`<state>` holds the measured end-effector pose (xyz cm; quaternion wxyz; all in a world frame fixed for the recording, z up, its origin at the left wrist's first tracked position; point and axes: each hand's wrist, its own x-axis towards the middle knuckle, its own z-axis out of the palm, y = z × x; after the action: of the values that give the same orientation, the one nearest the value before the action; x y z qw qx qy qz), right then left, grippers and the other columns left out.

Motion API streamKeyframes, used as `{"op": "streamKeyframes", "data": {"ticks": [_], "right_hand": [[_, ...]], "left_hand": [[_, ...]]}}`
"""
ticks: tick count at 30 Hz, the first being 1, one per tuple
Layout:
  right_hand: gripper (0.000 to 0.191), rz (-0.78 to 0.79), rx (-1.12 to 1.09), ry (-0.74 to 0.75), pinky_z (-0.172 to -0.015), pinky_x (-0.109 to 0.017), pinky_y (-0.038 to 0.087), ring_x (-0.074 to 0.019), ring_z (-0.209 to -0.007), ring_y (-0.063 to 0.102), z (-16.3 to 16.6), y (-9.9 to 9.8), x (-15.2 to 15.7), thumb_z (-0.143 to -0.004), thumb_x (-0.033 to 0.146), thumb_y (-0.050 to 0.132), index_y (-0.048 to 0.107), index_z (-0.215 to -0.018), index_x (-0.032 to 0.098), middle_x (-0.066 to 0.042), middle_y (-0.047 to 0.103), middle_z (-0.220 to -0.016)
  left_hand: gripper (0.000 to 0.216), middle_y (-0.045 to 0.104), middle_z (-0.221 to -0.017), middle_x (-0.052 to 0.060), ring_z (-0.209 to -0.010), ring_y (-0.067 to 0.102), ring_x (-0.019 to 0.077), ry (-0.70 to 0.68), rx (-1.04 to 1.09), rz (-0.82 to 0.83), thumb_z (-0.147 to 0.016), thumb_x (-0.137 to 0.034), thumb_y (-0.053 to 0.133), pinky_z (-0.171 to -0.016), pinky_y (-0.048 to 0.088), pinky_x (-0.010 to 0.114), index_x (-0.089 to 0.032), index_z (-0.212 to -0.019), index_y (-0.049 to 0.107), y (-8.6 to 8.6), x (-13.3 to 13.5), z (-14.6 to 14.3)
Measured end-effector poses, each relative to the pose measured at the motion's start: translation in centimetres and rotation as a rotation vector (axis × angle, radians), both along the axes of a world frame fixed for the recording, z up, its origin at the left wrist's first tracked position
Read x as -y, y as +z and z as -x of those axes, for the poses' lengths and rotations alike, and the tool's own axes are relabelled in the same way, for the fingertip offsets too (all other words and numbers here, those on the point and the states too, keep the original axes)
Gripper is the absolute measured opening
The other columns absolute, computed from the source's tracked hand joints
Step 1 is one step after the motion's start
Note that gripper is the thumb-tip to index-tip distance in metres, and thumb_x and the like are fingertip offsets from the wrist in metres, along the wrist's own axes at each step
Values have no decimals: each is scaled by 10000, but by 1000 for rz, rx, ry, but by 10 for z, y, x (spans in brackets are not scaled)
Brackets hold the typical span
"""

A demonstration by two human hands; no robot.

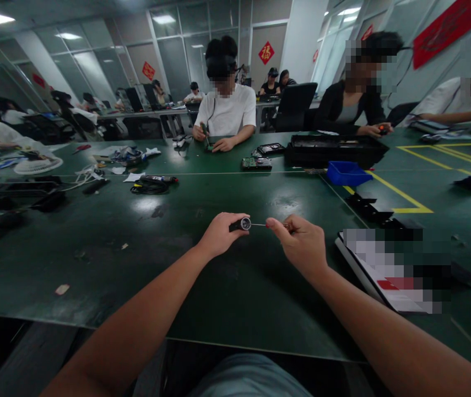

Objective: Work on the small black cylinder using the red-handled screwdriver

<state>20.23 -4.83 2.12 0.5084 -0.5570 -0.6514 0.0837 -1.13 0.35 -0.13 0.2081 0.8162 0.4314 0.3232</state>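
Observation:
My left hand (pixel 223 234) is closed round a small black flashlight (pixel 235 225), whose round silver-rimmed end faces right and toward me. Fingers of my right hand (pixel 303 240) are wrapped round the handle of a screwdriver (pixel 259 224). A bit of red shows at the handle, and the rest of it is mostly hidden in the grip. Its thin metal shaft points left, with the tip at the rim of the flashlight; whether it goes inside, I cannot tell. Both hands are held above the green table (pixel 202 300), near its front edge.
A white tablet-like panel (pixel 367 270) lies right of my right forearm. Farther off are a blue bin (pixel 346 173), a long black tray (pixel 336 150), a circuit-board drive (pixel 256 164) and coiled black cable (pixel 152 184). A person in white (pixel 229 110) works across the table.

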Motion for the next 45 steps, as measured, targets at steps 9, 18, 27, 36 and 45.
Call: {"op": "streamKeyframes", "data": {"ticks": [9, 18, 27, 36, 45], "right_hand": [[432, -15, 37, 20, -499, -278, 329, -119, -447, 458, 1, -1, 1, -871, 522, 662, 538, -577, 231, 40, 512, -490], [414, -25, 68, 21, -496, -258, 328, -114, -444, 496, 1, -5, -1, -875, 517, 654, 576, -602, 216, 34, 551, -492], [435, -44, 70, 49, -479, -256, 305, -99, -420, 452, 2, -4, 0, -874, 503, 663, 540, -571, 216, 50, 491, -466], [433, -50, 83, 48, -487, -255, 314, -98, -430, 458, 0, -6, -2, -877, 496, 663, 538, -571, 216, 49, 501, -480], [434, -35, 60, 43, -486, -253, 328, -101, -429, 462, 2, -3, 0, -870, 517, 653, 542, -574, 219, 46, 504, -477]], "left_hand": [[390, 716, -1208, 64, -1139, 634, 257, 1, 19, 14, -869, -286, 752, -1026, 469, 449, -262, -1254, 691, -2, -1, 3], [397, 721, -1205, 45, -1140, 632, 236, -4, 33, 2, -858, -276, 769, -1024, 468, 416, -266, -1248, 694, -8, -4, 4], [383, 716, -1229, 51, -1160, 632, 234, -18, 37, 26, -868, -257, 754, -1051, 461, 427, -264, -1247, 697, -7, -3, 4], [385, 720, -1210, 47, -1132, 634, 234, -27, 22, 49, -872, -248, 748, -1027, 468, 422, -255, -1253, 690, -2, -1, 2], [389, 719, -1210, 46, -1133, 636, 236, -22, 24, 36, -862, -251, 758, -1034, 465, 425, -263, -1245, 694, -7, -4, 3]]}}
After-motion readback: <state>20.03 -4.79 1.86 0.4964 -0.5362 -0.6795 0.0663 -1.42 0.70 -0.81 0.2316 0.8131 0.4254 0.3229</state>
